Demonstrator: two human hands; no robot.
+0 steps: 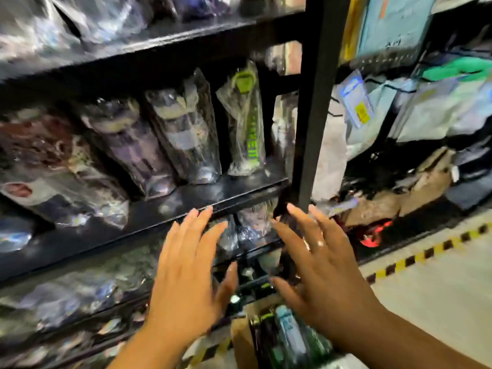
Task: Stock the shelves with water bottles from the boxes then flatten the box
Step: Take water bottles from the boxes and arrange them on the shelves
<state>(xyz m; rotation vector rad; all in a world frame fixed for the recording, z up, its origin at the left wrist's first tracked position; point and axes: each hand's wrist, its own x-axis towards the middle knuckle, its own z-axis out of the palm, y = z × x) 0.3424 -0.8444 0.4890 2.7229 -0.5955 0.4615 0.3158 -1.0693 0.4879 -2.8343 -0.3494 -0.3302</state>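
Both my hands are stretched out in front of the black shelf (pixel 202 198), fingers spread and holding nothing. My left hand (pixel 186 278) and my right hand (pixel 322 278) hover palm-down, a gap between them. On the middle shelf several plastic-wrapped water bottles stand in a row; the rightmost one has green lettering (pixel 246 121), and a darker wrapped bottle (pixel 186 134) stands left of it. Below my hands an open cardboard box (pixel 245 344) holds more wrapped bottles (pixel 290 334). The picture is motion-blurred.
A black upright post (pixel 314 102) bounds the shelf on the right. Beyond it a second rack holds bagged goods (pixel 426 107). Yellow-black tape (pixel 426 251) runs along the pale floor (pixel 439 302). A red item (pixel 372 235) lies under that rack.
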